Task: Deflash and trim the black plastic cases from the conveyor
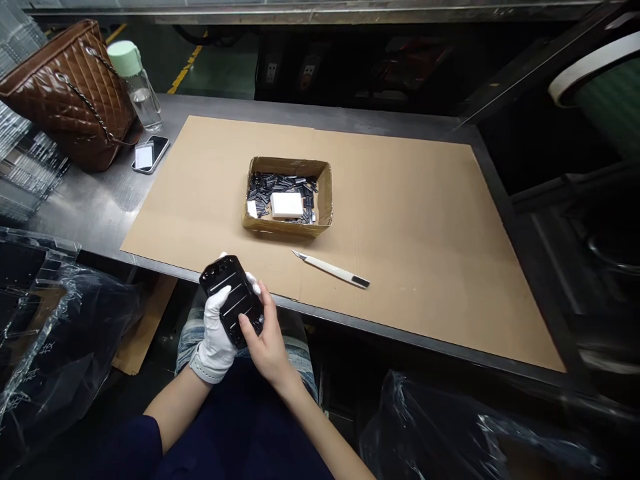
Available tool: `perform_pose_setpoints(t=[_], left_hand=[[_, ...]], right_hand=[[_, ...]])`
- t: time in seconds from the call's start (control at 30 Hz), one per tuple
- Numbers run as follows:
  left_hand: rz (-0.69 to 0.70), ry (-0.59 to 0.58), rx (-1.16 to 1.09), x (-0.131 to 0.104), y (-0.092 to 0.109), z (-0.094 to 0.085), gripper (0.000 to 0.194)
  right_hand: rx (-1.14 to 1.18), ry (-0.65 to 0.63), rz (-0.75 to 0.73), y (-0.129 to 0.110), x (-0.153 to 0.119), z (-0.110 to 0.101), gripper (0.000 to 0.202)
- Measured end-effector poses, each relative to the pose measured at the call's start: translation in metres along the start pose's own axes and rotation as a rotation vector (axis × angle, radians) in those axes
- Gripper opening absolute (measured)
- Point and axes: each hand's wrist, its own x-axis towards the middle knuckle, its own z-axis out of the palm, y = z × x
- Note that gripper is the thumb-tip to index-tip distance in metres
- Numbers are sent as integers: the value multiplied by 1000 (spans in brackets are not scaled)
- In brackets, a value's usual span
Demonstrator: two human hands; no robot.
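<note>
A black plastic housing [231,293], shaped like a rugged phone case, is held tilted over my lap at the table's front edge. Wrapped around its left side is my left hand [217,333] in a white glove, thumb across the face. My bare right hand [267,340] grips the lower right side, its thumb pressing on the face near the bottom. Beyond the housing stands an open cardboard box [287,230] with many small black strips [273,181] and a white block [287,205] inside. On the cardboard to the right lies a craft knife [333,269], blade pointing left.
A cardboard sheet [415,247] covers much of the metal table [95,207]. At the back left are a brown quilted bag [75,93], a water bottle [140,93] and a phone [151,155]. Plastic-wrapped stacks [65,360] stand low at the left; more clear plastic [440,433] is at lower right.
</note>
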Motion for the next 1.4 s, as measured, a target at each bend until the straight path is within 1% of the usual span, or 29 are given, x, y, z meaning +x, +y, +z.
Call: perform_pose_setpoints(t=[0.13, 0.3, 0.4, 0.63, 0.8, 0.87, 0.9, 1.0, 1.1, 1.17, 1.2, 1.23, 1.3, 1.4], left_hand=[[54, -40, 10, -3, 2, 2, 33], [108, -21, 41, -8, -1, 2, 33], [126, -22, 62, -9, -3, 2, 34], [108, -4, 102, -10, -6, 4, 38], [99, -30, 55, -11, -7, 7, 36], [50, -50, 2, -10, -3, 9, 34], [16, -63, -23, -9, -1, 11, 34], [-61, -97, -59, -6, 6, 14, 37], [-41, -122, -75, -5, 9, 14, 37], [-19, -141, -76, -5, 9, 13, 37], [-17, -150, -63, -5, 9, 11, 38], [-19, -162, -44, -5, 8, 10, 39], [-24, -186, -4, -5, 7, 8, 41], [-15, -208, 31, -5, 6, 3, 41]], right_hand=[[-37, 5, -59, 3, -4, 4, 57], [-61, 24, -102, 4, -9, 5, 53], [-52, 45, -104, 5, -10, 4, 52], [-12, 76, -72, 4, -12, 4, 50], [63, 129, -37, 3, -11, 3, 45], [131, 104, 12, 2, -8, -1, 49], [192, 85, 58, 1, -6, -4, 53], [475, -8, 265, -2, -2, -11, 66], [754, -209, 457, -8, 0, -15, 72], [880, -341, 546, -11, 0, -15, 71], [925, -382, 581, -13, 0, -14, 69], [956, -403, 609, -14, 0, -14, 66], [982, -401, 632, -17, 3, -12, 60], [988, -378, 607, -21, 6, -10, 54]])
